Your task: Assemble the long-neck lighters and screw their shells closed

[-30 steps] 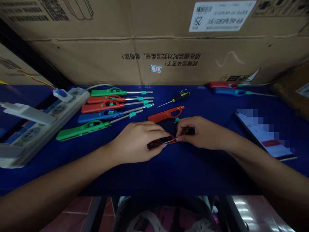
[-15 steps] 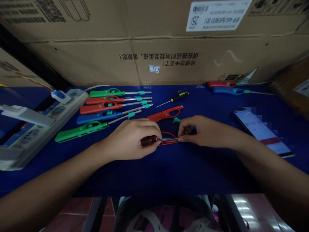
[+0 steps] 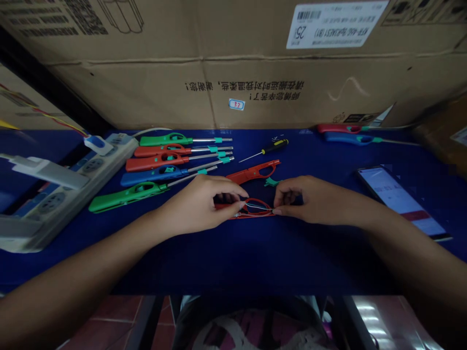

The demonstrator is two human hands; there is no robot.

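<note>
Between both hands: red lighter shell, long axis left-to-right | left hand curled over its left end, grip unclear | right hand pinching thin wire at its right tip

Dim light overall, with a deep blue table across the middle. Directly behind, a large brown cardboard box with upside-down print, a white label and a small numbered sticker. At left, a dark post slanting through the view, with more cardboard beyond. At right, a second box, partly in shadow. Below, dark table legs over reddish floor tiles, bright glare streaking the floor at right.
</note>
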